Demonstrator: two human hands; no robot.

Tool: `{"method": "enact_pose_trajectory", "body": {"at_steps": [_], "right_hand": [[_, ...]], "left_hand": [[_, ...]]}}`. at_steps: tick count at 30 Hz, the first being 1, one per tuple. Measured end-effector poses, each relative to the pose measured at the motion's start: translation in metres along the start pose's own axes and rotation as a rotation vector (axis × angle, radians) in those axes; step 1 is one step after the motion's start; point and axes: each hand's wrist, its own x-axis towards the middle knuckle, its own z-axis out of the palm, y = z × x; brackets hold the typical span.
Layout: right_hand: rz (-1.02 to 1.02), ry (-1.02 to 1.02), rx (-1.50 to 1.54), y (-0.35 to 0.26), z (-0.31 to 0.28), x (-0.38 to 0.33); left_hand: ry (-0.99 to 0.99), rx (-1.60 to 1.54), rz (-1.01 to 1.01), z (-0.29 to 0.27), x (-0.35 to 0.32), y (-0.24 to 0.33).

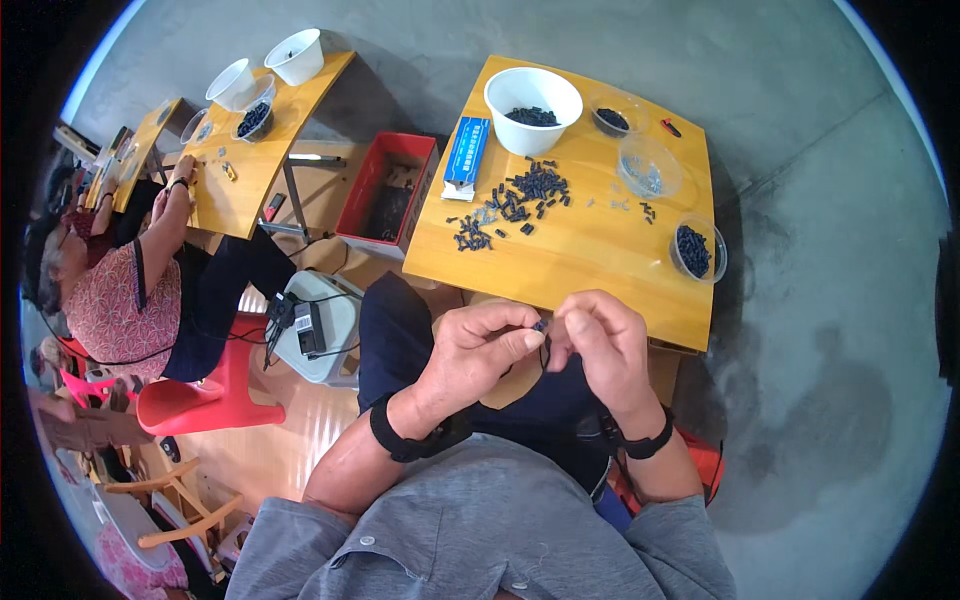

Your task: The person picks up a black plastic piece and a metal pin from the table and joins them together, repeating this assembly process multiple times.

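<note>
Above my lap, just off the near edge of the wooden table [600,262], both hands are close together. My left hand [475,352] pinches a small black plastic piece [540,326] between thumb and forefinger. Right beside it, my right hand [603,345] has its thumb and fingers pressed together; whatever may be in them is too small to make out. On the table ahead lies a loose pile of small black plastic pieces [535,190], with some small clear pieces [485,215] at its left.
A white bucket [533,92], a blue box [467,155] and clear tubs [692,252] stand on the table. A red crate [385,190] and a grey stool [325,335] are to the left. Another person [120,290] works at a further table.
</note>
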Motion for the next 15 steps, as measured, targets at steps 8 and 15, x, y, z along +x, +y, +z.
{"method": "enact_pose_trajectory", "body": {"at_steps": [8,15], "right_hand": [[0.595,-0.377,0.539,0.014,-0.011,0.013],[0.666,-0.476,0.677,0.028,-0.007,0.014]], "left_hand": [[-0.050,0.033,0.160,-0.004,0.004,-0.009],[-0.080,-0.109,0.125,-0.004,0.008,-0.014]]}}
